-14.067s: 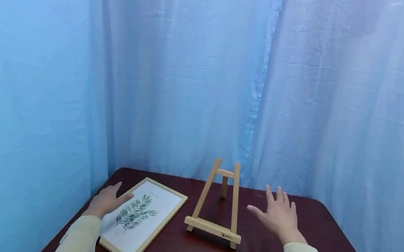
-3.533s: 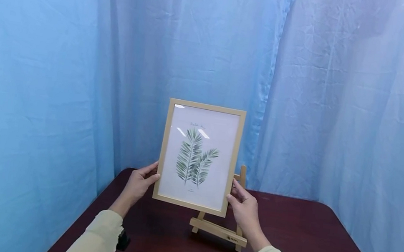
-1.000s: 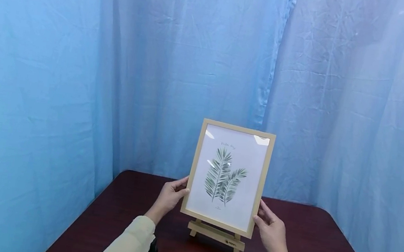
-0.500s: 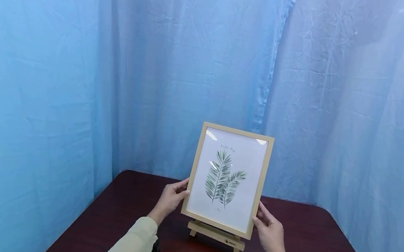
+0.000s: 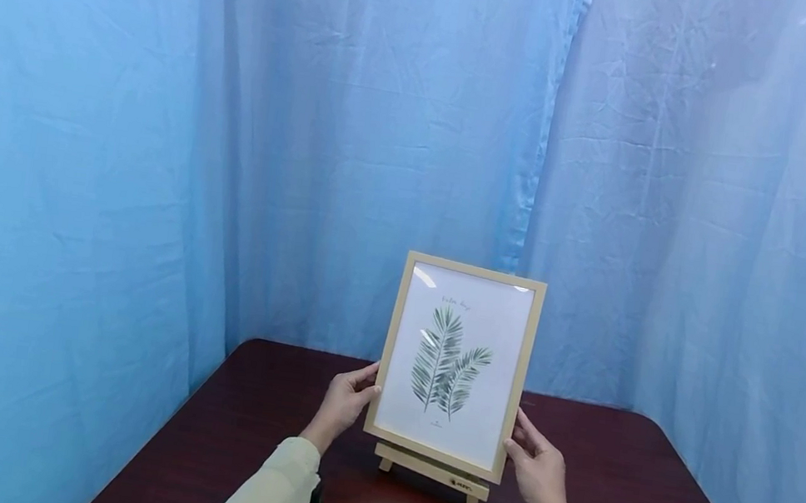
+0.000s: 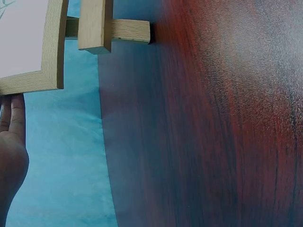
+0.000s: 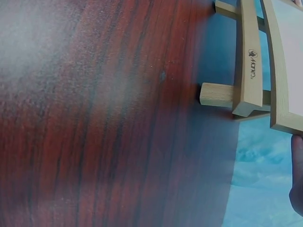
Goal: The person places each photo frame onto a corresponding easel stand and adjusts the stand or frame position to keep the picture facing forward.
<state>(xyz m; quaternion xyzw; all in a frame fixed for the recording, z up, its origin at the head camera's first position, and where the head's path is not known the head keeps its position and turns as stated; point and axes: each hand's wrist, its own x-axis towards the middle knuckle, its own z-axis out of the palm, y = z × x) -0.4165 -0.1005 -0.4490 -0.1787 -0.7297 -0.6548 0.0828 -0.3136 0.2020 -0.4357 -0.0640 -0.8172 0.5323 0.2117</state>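
Note:
A light wooden picture frame [image 5: 454,367] with a green palm-leaf print stands nearly upright, leaning slightly, in the head view. My left hand [image 5: 342,405] grips its left edge, thumb in front and fingers reaching behind. On the opposite edge my right hand [image 5: 539,475] pinches the frame low down. Behind and below it is a small wooden easel [image 5: 432,469]; only its ledge and front feet show, the upper part being hidden. Both wrist views show a gap between the frame's bottom edge [image 7: 282,90] and the easel ledge [image 7: 251,61].
The easel stands on a dark red-brown wooden table [image 5: 213,446] with rounded far corners. Light blue curtains [image 5: 389,116] hang at the back and on both sides, close to the table's edges.
Earlier the frame lay flat at the left with both hands off it. It was lifted upright and carried right, before the easel. Over the last second it has lowered slightly.

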